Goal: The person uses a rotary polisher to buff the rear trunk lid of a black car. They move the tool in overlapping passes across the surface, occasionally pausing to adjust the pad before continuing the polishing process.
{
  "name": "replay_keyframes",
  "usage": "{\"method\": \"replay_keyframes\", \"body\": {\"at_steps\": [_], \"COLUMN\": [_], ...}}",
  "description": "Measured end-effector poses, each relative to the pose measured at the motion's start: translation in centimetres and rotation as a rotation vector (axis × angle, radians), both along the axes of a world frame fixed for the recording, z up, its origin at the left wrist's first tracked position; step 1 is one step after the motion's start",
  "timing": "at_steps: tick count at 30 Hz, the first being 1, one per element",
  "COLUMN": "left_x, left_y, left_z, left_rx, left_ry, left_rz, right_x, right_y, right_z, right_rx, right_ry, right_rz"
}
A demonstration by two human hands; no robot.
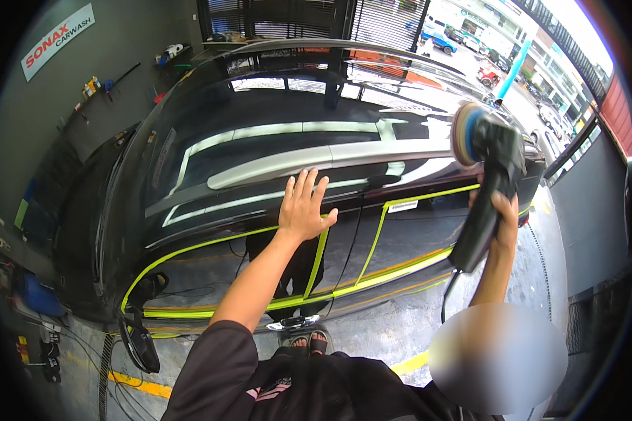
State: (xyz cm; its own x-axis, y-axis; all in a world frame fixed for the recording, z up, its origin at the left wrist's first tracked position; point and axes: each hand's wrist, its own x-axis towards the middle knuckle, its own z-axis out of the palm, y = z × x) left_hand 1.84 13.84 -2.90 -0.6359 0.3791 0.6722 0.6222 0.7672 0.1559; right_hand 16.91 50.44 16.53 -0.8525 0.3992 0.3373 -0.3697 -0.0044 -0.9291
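Note:
A black car (260, 112) with a glossy roof stands in front of me. My left hand (304, 208) lies on the roof's near edge, fingers spread, its fingertips by the silver roof rail (281, 167). My right hand (505, 214) is wrapped round the handle of a black polisher (488, 189), which is held up at the right end of the car. The polisher's round pad (463, 133), with brown and blue layers, faces left beside the roof rail. I cannot tell whether the pad touches the car. Yellow-green masking tape (211, 243) frames the side windows.
A power cord (448, 298) hangs from the polisher. The side mirror (140, 345) juts out at the lower left, with loose cables (123, 386) on the floor beside it. Shelves of bottles (91, 88) line the left wall. A blurred oval patch covers part of my right arm.

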Motion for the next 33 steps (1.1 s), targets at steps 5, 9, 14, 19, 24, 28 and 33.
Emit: {"method": "replay_keyframes", "body": {"at_steps": [5, 9, 14, 19, 24, 28, 33], "left_x": [-0.1, -0.1, -0.3, -0.2, -0.3, 0.0, -0.1], "left_y": [0.4, -0.1, -0.2, 0.3, -0.2, -0.1, 0.0], "left_z": [-0.1, 0.1, -0.1, 0.0, -0.2, 0.0, -0.1], "left_rx": [-0.019, 0.002, -0.012, 0.018, 0.018, 0.015, 0.011], "left_ry": [-0.029, -0.016, -0.01, -0.006, 0.031, 0.01, 0.037], "left_rz": [0.01, 0.0, -0.024, -0.038, -0.038, -0.031, -0.024], "right_x": [14.1, 21.9, 29.6, 38.6, 43.9, 46.9, 49.8], "right_y": [-3.9, -5.5, -5.2, -2.9, -4.9, -5.9, -7.0], "right_z": [-4.3, -9.7, -18.4, -28.3, -34.0, -37.4, -40.5], "right_rx": [0.009, -0.104, -0.307, -0.712, -0.799, -0.802, -0.828], "right_ry": [-0.21, -0.443, -0.661, -0.872, -1.045, -1.122, -1.383], "right_rz": [-0.163, -0.285, -0.435, -0.579, -0.684, -0.76, -0.691]}}
